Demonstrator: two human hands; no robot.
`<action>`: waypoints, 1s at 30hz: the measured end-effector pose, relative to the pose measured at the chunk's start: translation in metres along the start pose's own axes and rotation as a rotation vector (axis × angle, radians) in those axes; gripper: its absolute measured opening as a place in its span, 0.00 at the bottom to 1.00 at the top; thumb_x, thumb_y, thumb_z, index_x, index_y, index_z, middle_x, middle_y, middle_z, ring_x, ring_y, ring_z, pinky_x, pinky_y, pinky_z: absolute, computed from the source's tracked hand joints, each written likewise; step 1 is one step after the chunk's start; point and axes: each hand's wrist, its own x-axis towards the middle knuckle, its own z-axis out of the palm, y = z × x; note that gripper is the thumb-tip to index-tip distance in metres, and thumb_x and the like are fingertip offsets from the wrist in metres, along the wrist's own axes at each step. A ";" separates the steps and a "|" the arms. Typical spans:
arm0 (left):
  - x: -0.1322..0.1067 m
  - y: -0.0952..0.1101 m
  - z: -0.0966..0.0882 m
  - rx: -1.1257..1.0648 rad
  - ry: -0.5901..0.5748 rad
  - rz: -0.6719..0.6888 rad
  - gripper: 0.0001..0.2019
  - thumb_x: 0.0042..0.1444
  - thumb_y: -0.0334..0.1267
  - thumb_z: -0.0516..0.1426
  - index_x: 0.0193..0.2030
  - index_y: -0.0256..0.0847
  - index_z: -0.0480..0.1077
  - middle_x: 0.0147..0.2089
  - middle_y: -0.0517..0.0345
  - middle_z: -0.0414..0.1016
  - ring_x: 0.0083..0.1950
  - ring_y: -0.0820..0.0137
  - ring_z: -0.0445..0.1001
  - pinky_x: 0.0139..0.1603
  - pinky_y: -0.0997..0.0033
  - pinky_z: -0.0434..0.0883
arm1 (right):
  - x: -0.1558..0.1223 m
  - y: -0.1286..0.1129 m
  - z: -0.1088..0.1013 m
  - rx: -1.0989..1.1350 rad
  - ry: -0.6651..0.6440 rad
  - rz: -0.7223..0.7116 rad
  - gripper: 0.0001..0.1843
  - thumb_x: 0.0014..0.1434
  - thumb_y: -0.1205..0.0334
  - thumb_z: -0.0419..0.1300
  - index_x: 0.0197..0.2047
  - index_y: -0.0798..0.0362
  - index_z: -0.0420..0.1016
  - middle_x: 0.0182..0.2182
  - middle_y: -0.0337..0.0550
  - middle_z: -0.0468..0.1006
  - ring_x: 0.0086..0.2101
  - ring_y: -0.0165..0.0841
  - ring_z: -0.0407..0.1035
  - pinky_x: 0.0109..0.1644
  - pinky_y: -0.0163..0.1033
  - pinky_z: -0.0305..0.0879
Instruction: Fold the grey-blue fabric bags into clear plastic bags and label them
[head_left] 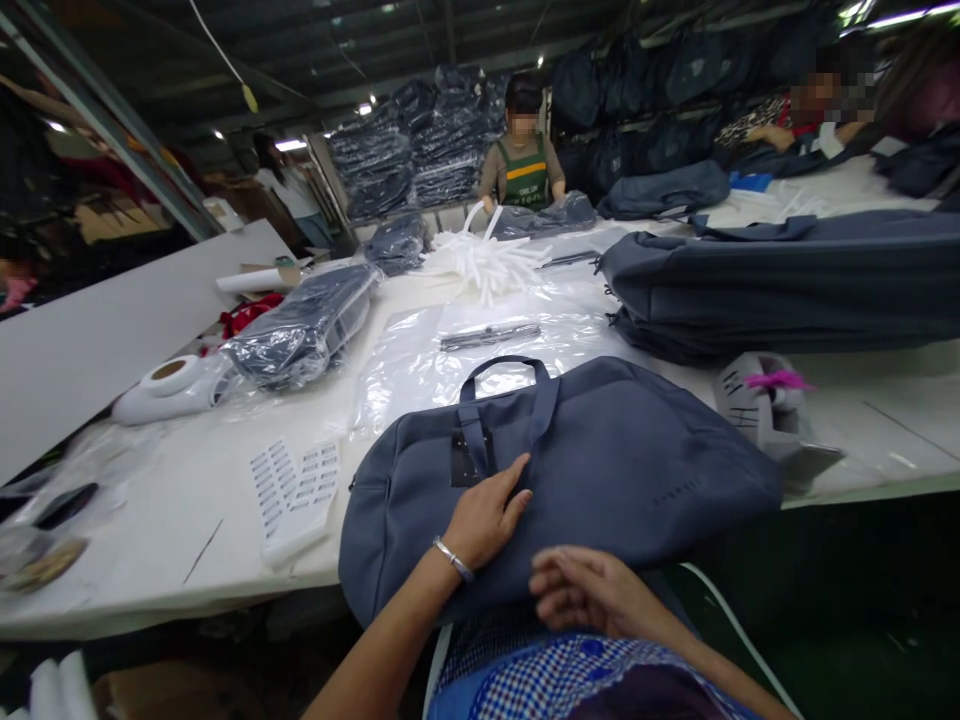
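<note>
A dark blue-grey duffel bag (600,460) lies at the table's front edge, its two carry handles (544,405) on top and a small black tag (466,458) beside one strap. My left hand (487,515) rests flat on the bag's side just below the handles, fingers stretched out and holding nothing. In front of the bag's lower edge is my right hand (581,590), its fingers loosely bent with nothing visible in them. Whether it touches the bag I cannot tell.
Sticker sheets (296,495) lie left of the bag. Behind it are clear plastic sleeves (405,360) and white strips (487,260). A tape dispenser (761,405) and stacked bags (787,285) stand right; a wrapped bag (304,320) lies left. A co-worker (523,165) stands across the table.
</note>
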 end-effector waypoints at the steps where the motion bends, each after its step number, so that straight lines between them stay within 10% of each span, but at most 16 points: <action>1: -0.001 0.000 0.001 0.016 0.000 -0.022 0.28 0.68 0.46 0.45 0.72 0.44 0.48 0.65 0.53 0.68 0.62 0.64 0.71 0.62 0.61 0.68 | -0.009 0.008 -0.015 -0.113 0.057 0.059 0.26 0.52 0.40 0.65 0.36 0.57 0.79 0.31 0.48 0.82 0.31 0.35 0.76 0.43 0.41 0.71; 7: 0.001 0.013 0.014 0.183 0.014 0.036 0.26 0.65 0.48 0.49 0.66 0.38 0.60 0.65 0.46 0.66 0.66 0.59 0.66 0.66 0.54 0.64 | -0.031 0.036 -0.063 0.123 0.381 0.112 0.32 0.46 0.33 0.66 0.41 0.53 0.77 0.42 0.52 0.82 0.45 0.45 0.76 0.50 0.46 0.71; 12: 0.001 0.014 0.030 0.255 0.057 0.083 0.28 0.64 0.53 0.49 0.65 0.36 0.61 0.66 0.43 0.65 0.67 0.56 0.63 0.67 0.47 0.61 | -0.017 0.028 -0.037 0.540 0.294 -0.029 0.33 0.51 0.45 0.68 0.57 0.49 0.70 0.49 0.46 0.80 0.54 0.40 0.70 0.59 0.44 0.67; 18: 0.002 0.010 0.034 0.274 0.111 0.098 0.28 0.65 0.53 0.48 0.65 0.37 0.62 0.65 0.43 0.66 0.66 0.56 0.64 0.66 0.47 0.62 | 0.008 0.022 -0.014 0.546 0.246 -0.189 0.30 0.51 0.55 0.70 0.57 0.49 0.72 0.50 0.43 0.79 0.54 0.40 0.70 0.58 0.45 0.69; 30: 0.001 0.066 -0.033 0.119 0.170 0.025 0.26 0.64 0.53 0.50 0.62 0.39 0.66 0.61 0.48 0.72 0.60 0.57 0.71 0.63 0.54 0.65 | 0.003 -0.016 0.008 0.406 0.124 -0.364 0.20 0.47 0.63 0.70 0.46 0.49 0.79 0.45 0.38 0.81 0.54 0.41 0.69 0.62 0.47 0.65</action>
